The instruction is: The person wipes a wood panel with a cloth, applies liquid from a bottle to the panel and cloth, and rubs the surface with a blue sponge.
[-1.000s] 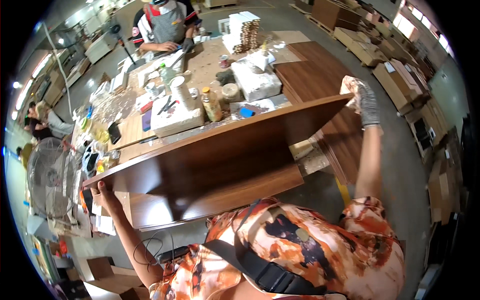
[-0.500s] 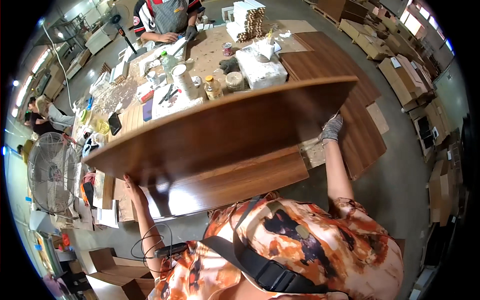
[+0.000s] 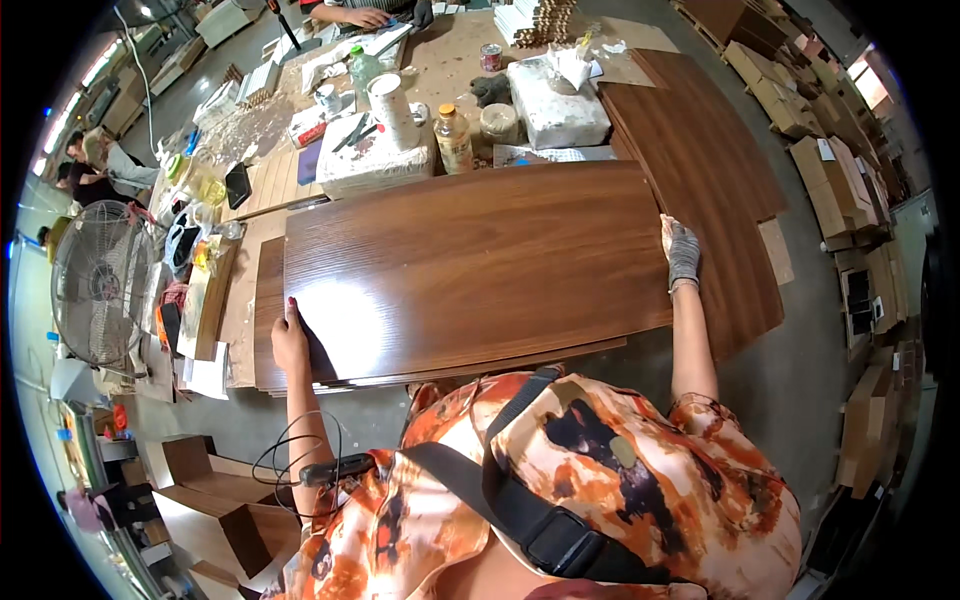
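Observation:
A wide brown wood-grain board (image 3: 480,265) lies nearly level in front of me, with a bright reflection toward its left end. My left hand (image 3: 290,343), bare, grips the board's left edge, thumb up on the rim. At the right edge, my right hand (image 3: 682,252), in a grey glove with fingertips showing, is closed on the board. Beneath it, more boards (image 3: 268,325) of the same brown stick out at the left and along the near side. Whether the held board rests fully on them I cannot tell.
Behind the board, the worktable (image 3: 440,60) carries a white-wrapped block (image 3: 555,110), an orange-capped bottle (image 3: 453,140), a white cup (image 3: 390,105) and a phone (image 3: 237,186). More brown boards (image 3: 700,180) lie right. A fan (image 3: 103,285) stands left. Across the table, a person's hand (image 3: 370,17) works.
The board has tilted down from standing on edge to nearly flat, its top face now showing. Both my hands stayed on its ends. My view has shifted slightly.

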`<state>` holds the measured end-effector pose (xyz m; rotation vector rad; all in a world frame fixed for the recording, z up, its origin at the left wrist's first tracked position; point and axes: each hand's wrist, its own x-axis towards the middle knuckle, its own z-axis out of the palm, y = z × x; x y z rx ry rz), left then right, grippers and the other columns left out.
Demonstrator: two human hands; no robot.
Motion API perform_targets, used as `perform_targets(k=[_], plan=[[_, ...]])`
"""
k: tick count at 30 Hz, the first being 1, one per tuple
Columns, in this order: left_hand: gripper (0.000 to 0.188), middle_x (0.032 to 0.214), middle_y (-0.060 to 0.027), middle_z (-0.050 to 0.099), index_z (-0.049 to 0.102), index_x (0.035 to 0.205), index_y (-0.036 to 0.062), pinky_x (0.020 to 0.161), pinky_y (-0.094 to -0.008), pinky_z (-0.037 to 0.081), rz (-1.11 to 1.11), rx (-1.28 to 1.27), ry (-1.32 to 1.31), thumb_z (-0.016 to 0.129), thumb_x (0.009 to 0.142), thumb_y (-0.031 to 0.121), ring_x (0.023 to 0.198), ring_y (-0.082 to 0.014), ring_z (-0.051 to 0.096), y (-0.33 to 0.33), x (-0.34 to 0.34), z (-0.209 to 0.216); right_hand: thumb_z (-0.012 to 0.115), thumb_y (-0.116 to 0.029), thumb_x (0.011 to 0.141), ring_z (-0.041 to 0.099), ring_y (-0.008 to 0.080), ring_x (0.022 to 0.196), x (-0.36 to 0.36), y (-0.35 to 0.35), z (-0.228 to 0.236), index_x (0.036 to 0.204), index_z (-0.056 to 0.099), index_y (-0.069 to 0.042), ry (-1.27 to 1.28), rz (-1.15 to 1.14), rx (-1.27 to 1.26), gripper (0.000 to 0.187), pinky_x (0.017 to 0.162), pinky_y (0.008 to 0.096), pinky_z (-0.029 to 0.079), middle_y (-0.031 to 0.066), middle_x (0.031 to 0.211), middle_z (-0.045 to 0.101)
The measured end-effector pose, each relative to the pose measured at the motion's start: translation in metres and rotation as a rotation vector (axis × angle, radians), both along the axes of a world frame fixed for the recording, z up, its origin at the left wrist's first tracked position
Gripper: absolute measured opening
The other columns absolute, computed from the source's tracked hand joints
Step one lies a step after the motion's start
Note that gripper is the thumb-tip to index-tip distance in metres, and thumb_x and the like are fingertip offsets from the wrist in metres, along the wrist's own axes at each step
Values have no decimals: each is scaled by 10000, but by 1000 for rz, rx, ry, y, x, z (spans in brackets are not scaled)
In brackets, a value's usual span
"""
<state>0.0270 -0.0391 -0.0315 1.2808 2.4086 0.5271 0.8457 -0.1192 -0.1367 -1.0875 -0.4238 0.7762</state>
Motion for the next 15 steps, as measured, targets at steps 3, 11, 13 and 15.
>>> perform_targets(k=[3, 11, 13, 15], plan=[[711, 1170, -239, 723, 735, 1151, 74, 915, -529, 512, 18, -16, 125, 416, 1022, 695, 1095, -473, 664, -2, 6, 0, 502, -158, 1038, 712, 234, 1118, -22, -1, -21, 1165, 705, 103, -254, 20, -181, 354, 1005, 306, 539, 157, 1212, 749], [624, 1167, -253, 722, 623, 1281, 21, 930, -522, 514, 39, 175, 69, 561, 1017, 583, 1085, -445, 683, -2, -18, -31, 605, -221, 1062, 713, 187, 1030, -59, -14, -10, 1170, 700, 72, -292, -27, -228, 326, 935, 291, 561, 133, 1150, 755], [652, 1278, -256, 681, 595, 1320, 8, 1004, -521, 473, 4, 149, 208, 602, 991, 571, 1159, -460, 633, 0, -3, -34, 618, -190, 1061, 711, 181, 1024, -59, -16, -1, 1187, 663, 83, -106, -27, -157, 304, 925, 275, 578, 142, 1163, 742], [677, 1325, -278, 638, 571, 1355, -1, 1090, -553, 376, 20, 121, 286, 597, 993, 570, 1248, -489, 528, -7, 25, -22, 615, -184, 1063, 709, 169, 997, -73, -18, 13, 1189, 653, 64, -149, -93, -220, 280, 924, 264, 578, 140, 1137, 740]])
